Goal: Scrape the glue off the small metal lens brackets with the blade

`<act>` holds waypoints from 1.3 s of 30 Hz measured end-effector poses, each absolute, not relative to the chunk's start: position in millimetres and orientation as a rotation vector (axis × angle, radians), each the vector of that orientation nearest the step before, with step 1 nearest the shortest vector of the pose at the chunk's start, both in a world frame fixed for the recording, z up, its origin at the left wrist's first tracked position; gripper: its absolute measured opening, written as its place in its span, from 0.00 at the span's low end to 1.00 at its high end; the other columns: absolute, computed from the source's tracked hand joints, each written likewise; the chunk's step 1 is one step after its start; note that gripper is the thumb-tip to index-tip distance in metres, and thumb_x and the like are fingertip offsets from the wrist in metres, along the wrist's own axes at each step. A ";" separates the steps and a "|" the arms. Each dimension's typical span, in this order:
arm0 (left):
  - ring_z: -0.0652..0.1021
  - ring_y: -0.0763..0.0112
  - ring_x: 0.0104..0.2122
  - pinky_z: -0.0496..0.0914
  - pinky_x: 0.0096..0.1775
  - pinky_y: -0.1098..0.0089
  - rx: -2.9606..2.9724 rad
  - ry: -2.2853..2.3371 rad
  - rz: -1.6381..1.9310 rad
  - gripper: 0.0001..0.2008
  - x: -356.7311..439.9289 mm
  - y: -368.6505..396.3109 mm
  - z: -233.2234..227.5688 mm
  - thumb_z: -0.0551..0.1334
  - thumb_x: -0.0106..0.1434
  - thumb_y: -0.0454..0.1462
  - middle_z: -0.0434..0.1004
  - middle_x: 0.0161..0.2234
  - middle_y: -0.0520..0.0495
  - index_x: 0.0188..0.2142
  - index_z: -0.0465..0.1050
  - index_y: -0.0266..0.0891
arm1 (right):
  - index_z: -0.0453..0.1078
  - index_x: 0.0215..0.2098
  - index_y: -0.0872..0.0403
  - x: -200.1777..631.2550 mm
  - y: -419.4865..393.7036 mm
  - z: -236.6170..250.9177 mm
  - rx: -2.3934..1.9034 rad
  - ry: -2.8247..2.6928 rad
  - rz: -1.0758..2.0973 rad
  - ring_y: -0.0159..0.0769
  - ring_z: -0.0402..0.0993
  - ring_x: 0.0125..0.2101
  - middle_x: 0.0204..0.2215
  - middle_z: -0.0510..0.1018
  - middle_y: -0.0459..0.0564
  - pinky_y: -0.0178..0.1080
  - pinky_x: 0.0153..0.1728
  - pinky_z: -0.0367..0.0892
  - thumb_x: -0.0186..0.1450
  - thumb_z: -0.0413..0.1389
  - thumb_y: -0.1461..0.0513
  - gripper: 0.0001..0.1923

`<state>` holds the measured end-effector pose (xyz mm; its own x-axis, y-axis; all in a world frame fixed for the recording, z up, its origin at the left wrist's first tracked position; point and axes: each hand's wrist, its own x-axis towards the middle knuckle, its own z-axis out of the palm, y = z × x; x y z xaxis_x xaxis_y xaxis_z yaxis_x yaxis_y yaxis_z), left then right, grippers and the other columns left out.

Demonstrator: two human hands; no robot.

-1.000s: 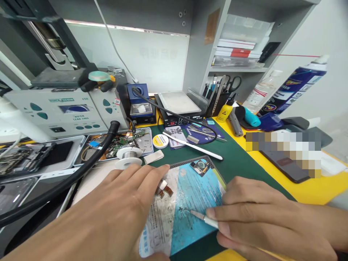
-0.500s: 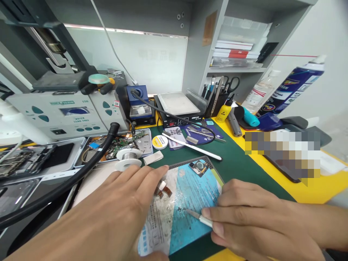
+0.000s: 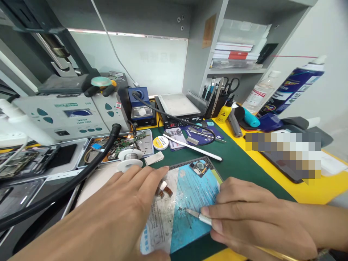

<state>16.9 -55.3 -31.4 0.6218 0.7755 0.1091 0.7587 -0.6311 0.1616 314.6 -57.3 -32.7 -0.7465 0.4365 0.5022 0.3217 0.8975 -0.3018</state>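
In my right hand (image 3: pixel 244 214) is a slim craft knife (image 3: pixel 204 219) with a pale metal handle, gripped between thumb and fingers. Its pointed blade touches or hovers just over the scratched blue-and-white work pad (image 3: pixel 187 232), beside small dark crumbs (image 3: pixel 181 209). My left hand (image 3: pixel 130 203) spans the pad's left side, fingers at the far edge and thumb near the close edge, holding it. By those fingers a small part with brown flex cables (image 3: pixel 165 190) lies on the pad, partly hidden. A small dark component with a round coil (image 3: pixel 201 167) sits at the pad's far corner.
A solder spool (image 3: pixel 130 159), a round tin (image 3: pixel 160 143) and a white pen-like tool (image 3: pixel 193 145) lie beyond the pad. A black hose (image 3: pixel 89 163) crosses the left side. Behind stand a soldering station (image 3: pixel 78 116) and a hot plate (image 3: pixel 178 105). Bottles stand right.
The view has shifted slightly. The knife tip remains near the dark crumbs, and both hands keep almost the same place and grip.
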 end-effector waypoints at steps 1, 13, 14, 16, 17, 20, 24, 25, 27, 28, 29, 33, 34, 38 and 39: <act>0.78 0.48 0.58 0.75 0.58 0.51 2.741 1.287 0.242 0.49 17.5 -55.1 -30.2 0.69 0.48 0.42 0.76 0.60 0.47 0.69 0.51 0.53 | 0.79 0.43 0.55 314.6 -57.9 -32.7 -0.565 -2.480 0.276 0.39 0.82 0.34 0.37 0.87 0.55 0.42 0.31 0.78 0.70 0.61 0.68 0.05; 0.81 0.49 0.52 0.76 0.54 0.50 2.712 1.283 0.265 0.43 26.5 -51.7 -24.0 0.67 0.48 0.39 0.79 0.55 0.47 0.64 0.59 0.50 | 0.78 0.43 0.56 312.5 -60.3 -40.0 -0.517 -2.454 0.279 0.39 0.82 0.33 0.34 0.86 0.54 0.41 0.32 0.77 0.67 0.63 0.69 0.07; 0.81 0.50 0.50 0.77 0.53 0.51 2.697 1.275 0.272 0.42 27.0 -51.8 -23.0 0.67 0.48 0.39 0.80 0.53 0.47 0.63 0.60 0.50 | 0.77 0.42 0.57 312.0 -58.5 -39.5 -0.533 -2.442 0.296 0.38 0.82 0.33 0.33 0.86 0.54 0.40 0.32 0.77 0.68 0.62 0.69 0.06; 0.82 0.52 0.48 0.77 0.52 0.52 2.672 1.253 0.290 0.42 27.3 -51.9 -21.4 0.68 0.47 0.38 0.80 0.51 0.49 0.62 0.61 0.50 | 0.77 0.42 0.57 311.6 -55.1 -37.9 -0.523 -2.426 0.294 0.38 0.82 0.32 0.33 0.86 0.55 0.40 0.31 0.77 0.68 0.62 0.69 0.05; 0.82 0.52 0.48 0.77 0.53 0.53 2.668 1.238 0.303 0.42 27.1 -51.8 -20.9 0.69 0.46 0.38 0.80 0.50 0.49 0.62 0.62 0.50 | 0.77 0.43 0.58 311.6 -53.8 -37.0 -0.490 -2.431 0.277 0.38 0.82 0.32 0.34 0.87 0.56 0.40 0.32 0.77 0.68 0.62 0.70 0.06; 0.82 0.51 0.48 0.77 0.54 0.52 2.673 1.203 0.322 0.44 25.9 -50.8 -21.0 0.71 0.47 0.40 0.80 0.51 0.49 0.64 0.61 0.49 | 0.78 0.47 0.61 312.2 -52.1 -35.5 -0.338 -2.461 0.241 0.38 0.83 0.33 0.37 0.87 0.58 0.40 0.34 0.78 0.67 0.63 0.70 0.10; 0.80 0.45 0.53 0.76 0.55 0.48 2.651 1.257 0.309 0.47 21.3 -52.6 -27.0 0.74 0.46 0.43 0.79 0.55 0.45 0.65 0.60 0.49 | 0.77 0.47 0.60 312.1 -53.0 -35.9 -0.456 -2.313 0.392 0.36 0.83 0.34 0.35 0.87 0.56 0.38 0.37 0.78 0.67 0.62 0.71 0.10; 0.79 0.43 0.55 0.76 0.56 0.46 2.641 1.281 0.296 0.48 19.9 -53.7 -29.6 0.74 0.46 0.44 0.78 0.57 0.44 0.66 0.60 0.50 | 0.77 0.47 0.60 312.0 -52.8 -35.7 -0.466 -2.286 0.442 0.36 0.83 0.35 0.35 0.87 0.56 0.38 0.38 0.78 0.67 0.62 0.72 0.11; 0.78 0.39 0.57 0.75 0.56 0.41 2.623 1.344 0.271 0.50 17.6 -55.9 -35.0 0.74 0.47 0.45 0.76 0.60 0.41 0.68 0.59 0.50 | 0.76 0.47 0.61 311.8 -51.3 -34.5 -0.452 -2.285 0.518 0.36 0.83 0.35 0.35 0.86 0.58 0.38 0.38 0.78 0.66 0.61 0.73 0.11; 0.77 0.37 0.59 0.74 0.57 0.40 2.616 1.373 0.253 0.51 16.9 -56.7 -37.1 0.73 0.47 0.46 0.75 0.62 0.40 0.69 0.58 0.51 | 0.76 0.47 0.61 311.7 -50.3 -33.6 -0.441 -2.284 0.527 0.36 0.83 0.35 0.35 0.86 0.58 0.38 0.38 0.78 0.66 0.61 0.73 0.11; 0.76 0.36 0.59 0.74 0.57 0.39 2.609 1.391 0.228 0.51 16.6 -57.4 -38.7 0.73 0.48 0.46 0.74 0.63 0.40 0.70 0.57 0.51 | 0.76 0.46 0.60 311.7 -49.3 -32.8 -0.444 -2.287 0.529 0.36 0.83 0.34 0.34 0.86 0.58 0.38 0.38 0.78 0.67 0.61 0.73 0.11; 0.75 0.36 0.61 0.73 0.59 0.39 2.577 1.391 0.148 0.50 17.8 -59.0 -38.5 0.72 0.49 0.46 0.73 0.65 0.40 0.70 0.58 0.51 | 0.76 0.46 0.59 311.3 -48.4 -31.8 -0.473 -2.322 0.502 0.37 0.84 0.34 0.34 0.87 0.57 0.40 0.41 0.79 0.67 0.60 0.73 0.11; 0.74 0.35 0.62 0.73 0.59 0.38 2.560 1.398 0.120 0.50 18.1 -59.2 -37.5 0.72 0.49 0.47 0.72 0.65 0.39 0.71 0.58 0.50 | 0.77 0.46 0.59 311.1 -49.2 -32.2 -0.473 -2.322 0.497 0.37 0.84 0.34 0.34 0.87 0.57 0.40 0.41 0.78 0.67 0.60 0.73 0.11; 0.71 0.32 0.64 0.71 0.58 0.33 2.491 1.443 0.030 0.51 18.9 -58.1 -33.9 0.72 0.49 0.48 0.69 0.67 0.37 0.72 0.58 0.49 | 0.77 0.46 0.59 310.4 -53.4 -34.8 -0.497 -2.308 0.486 0.37 0.83 0.34 0.35 0.87 0.57 0.40 0.39 0.78 0.67 0.60 0.73 0.11; 0.72 0.31 0.63 0.71 0.58 0.32 2.493 1.445 0.036 0.51 19.3 -57.2 -33.0 0.72 0.49 0.47 0.70 0.67 0.36 0.71 0.58 0.48 | 0.77 0.46 0.59 310.4 -54.0 -35.5 -0.505 -2.312 0.479 0.37 0.83 0.34 0.35 0.87 0.57 0.40 0.40 0.78 0.68 0.60 0.72 0.10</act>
<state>19.3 -57.2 -33.0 0.5051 0.8563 -0.1076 0.8499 -0.4717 0.2349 310.4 -54.0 -35.5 -0.6708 0.4818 0.5638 0.2183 0.8548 -0.4708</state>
